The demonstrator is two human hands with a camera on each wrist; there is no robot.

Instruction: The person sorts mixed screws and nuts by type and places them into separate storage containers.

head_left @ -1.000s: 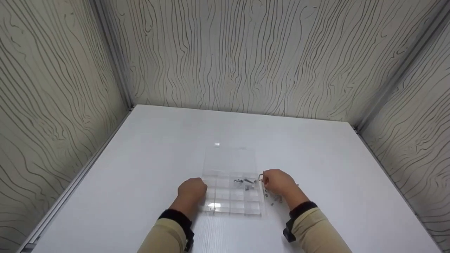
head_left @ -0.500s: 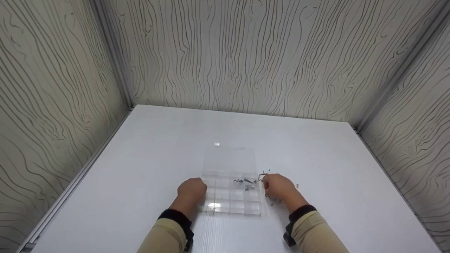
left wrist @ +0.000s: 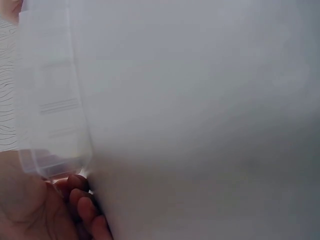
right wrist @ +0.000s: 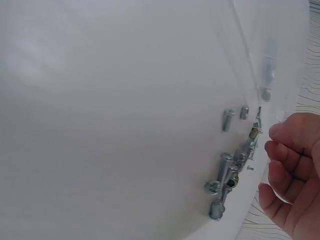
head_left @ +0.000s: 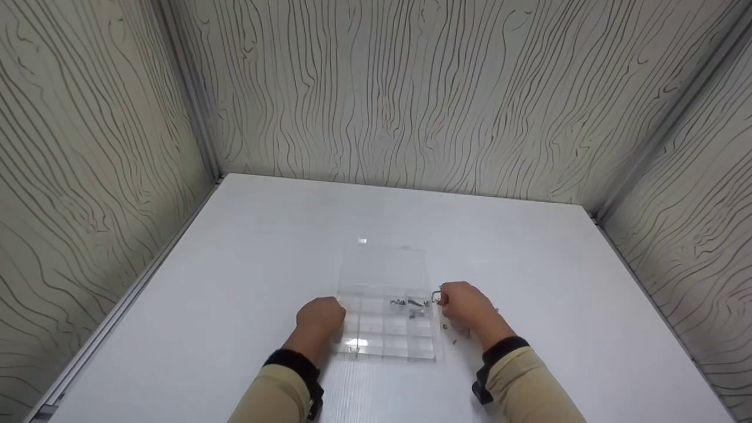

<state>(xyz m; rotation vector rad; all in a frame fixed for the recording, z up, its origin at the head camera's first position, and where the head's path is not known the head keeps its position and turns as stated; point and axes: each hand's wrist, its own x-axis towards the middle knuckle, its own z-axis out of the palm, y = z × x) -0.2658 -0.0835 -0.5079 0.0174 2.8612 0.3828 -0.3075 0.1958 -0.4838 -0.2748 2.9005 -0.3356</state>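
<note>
Two hands: both ours, down at the clear organizer box [head_left: 385, 329] on the white table [head_left: 235, 282].
Left hand [head_left: 320, 316]: fingers curled against the box's left edge, steadying it.
Right hand [head_left: 464, 305]: pinching a small bent metal piece [head_left: 436, 295] beside the box's right edge.
Loose screws [right wrist: 225, 182]: scattered just right of the box, under our right hand.
Box: lid open, a few screws [head_left: 411, 304] in one far-right compartment.
</note>
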